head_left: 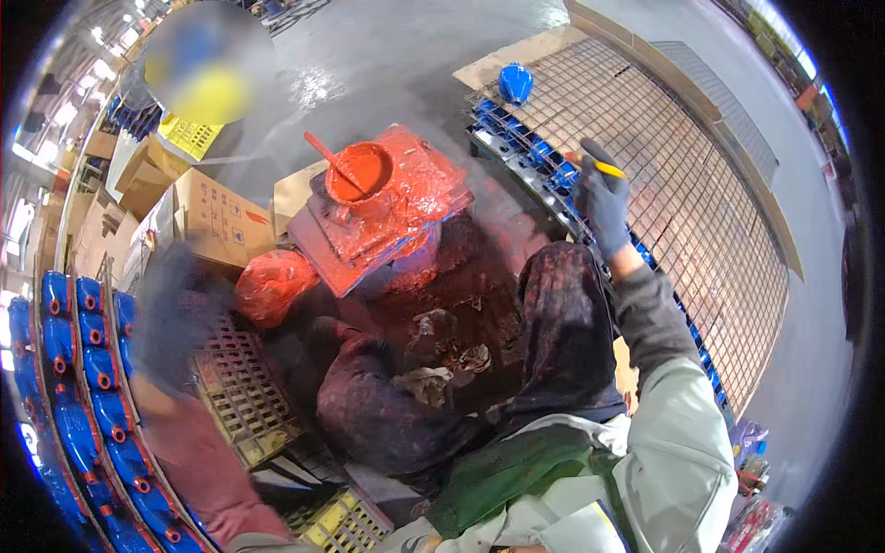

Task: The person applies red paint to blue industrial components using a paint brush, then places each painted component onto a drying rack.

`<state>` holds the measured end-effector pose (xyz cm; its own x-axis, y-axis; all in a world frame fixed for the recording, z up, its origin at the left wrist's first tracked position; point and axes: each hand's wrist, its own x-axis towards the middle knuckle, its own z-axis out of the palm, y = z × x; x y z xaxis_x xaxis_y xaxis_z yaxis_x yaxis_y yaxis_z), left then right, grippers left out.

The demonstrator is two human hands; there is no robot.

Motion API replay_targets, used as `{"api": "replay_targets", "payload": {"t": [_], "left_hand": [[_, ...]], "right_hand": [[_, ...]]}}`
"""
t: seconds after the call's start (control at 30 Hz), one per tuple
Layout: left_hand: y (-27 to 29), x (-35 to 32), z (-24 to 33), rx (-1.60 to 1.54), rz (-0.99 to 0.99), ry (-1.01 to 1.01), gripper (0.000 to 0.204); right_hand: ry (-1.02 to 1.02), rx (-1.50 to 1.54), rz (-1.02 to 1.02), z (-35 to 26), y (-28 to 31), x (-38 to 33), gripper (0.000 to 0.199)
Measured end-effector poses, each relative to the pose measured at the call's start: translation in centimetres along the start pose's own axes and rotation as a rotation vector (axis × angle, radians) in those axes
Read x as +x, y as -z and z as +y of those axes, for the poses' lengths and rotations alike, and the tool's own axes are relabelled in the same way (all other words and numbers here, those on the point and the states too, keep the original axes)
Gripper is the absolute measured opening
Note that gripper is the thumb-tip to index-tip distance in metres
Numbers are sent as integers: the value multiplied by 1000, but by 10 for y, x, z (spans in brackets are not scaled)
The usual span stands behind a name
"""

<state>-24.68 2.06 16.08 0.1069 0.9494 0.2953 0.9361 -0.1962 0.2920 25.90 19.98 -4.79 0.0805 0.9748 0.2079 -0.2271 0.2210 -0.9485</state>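
1. We find the right hand (604,198), in a dark glove, closed around a yellow-handled brush (599,167), pinching it near the tip end. The brush sits over the row of blue cast parts (530,147) along the near edge of the wire mesh rack (701,212).
2. The left hand (171,309) is blurred; we cannot tell whether it is spread or gripping. It hangs over a yellow grid crate (244,396), near the blue parts with red holes (83,369) stacked at the left.
3. Risk, in our judgement: the reach from the brush to the red paint pot (361,175) crosses the lap, so drips on clothing or on finished blue surfaces are likely.
4. Risk: the pot stands on a paint-caked stack of boards (406,212) that looks tilted; a knock from a knee could tip it.
5. Surface: paint-spattered trousers (562,332) and rags (433,378) lie between the knees.
6. Room: a glossy grey floor (415,46), cardboard boxes (221,217), and another person beyond them at upper left.
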Motion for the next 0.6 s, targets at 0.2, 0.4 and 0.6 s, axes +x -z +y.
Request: {"api": "replay_targets", "payload": {"t": [0.2, 0.4, 0.6], "left_hand": [[-179, -27, 151, -509, -537, -410, 54], [-288, -14, 131, -161, -673, 170, 57], [-319, -15, 121, -256, -616, 85, 60]], "right_hand": [[83, -814, 111, 128, 14, 140, 33], [25, -872, 256, 192, -8, 214, 64], [242, -326, 470, 215, -2, 217, 41]]}}
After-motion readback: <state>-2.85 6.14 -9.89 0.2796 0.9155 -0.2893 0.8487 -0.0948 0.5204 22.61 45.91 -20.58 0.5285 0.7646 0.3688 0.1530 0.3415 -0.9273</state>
